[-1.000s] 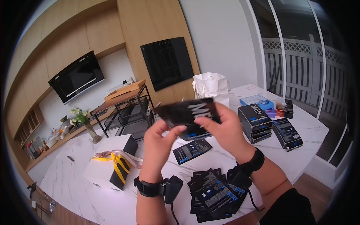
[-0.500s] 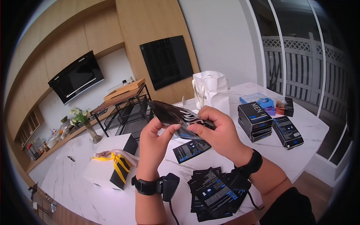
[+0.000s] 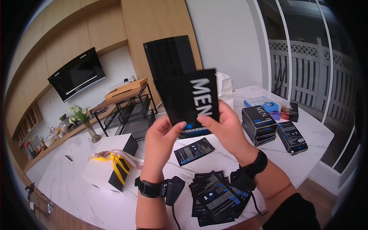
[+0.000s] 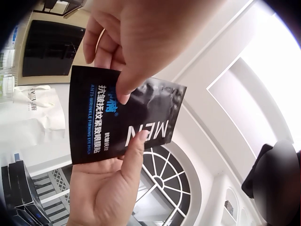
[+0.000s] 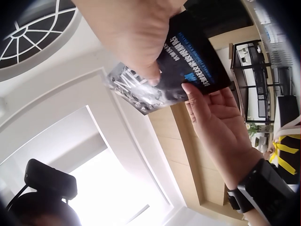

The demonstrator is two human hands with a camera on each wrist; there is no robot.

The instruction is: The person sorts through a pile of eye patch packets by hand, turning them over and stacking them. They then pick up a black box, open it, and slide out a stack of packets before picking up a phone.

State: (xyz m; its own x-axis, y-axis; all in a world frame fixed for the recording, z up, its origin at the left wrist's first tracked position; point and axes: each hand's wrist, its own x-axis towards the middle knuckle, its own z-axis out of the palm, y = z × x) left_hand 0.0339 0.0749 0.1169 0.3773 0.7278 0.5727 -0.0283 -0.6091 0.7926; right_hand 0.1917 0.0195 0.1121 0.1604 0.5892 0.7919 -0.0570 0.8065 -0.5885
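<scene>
Both hands hold one black eye patch sachet upright, its front with large "MEN" lettering facing me. The left hand pinches its lower left part, the thumb lying flat on the front. At the lower right edge the right hand grips it, thumb also on the front. In the left wrist view the sachet shows blue and white print and a shiny, creased end. Below the hands, a single sachet lies on the table, and nearer me is a fanned pile of sachets, back sides up.
Right of the hands stand stacked black MEN boxes, with another box beside them and a blue box behind. A white paper bag is partly hidden by the sachet. Left sits a white box with yellow ribbon.
The sachet was tilted and bent between the hands; now it stands upright and flatter, its MEN front turned to me. Both hands keep hold of it. The pile looks unchanged.
</scene>
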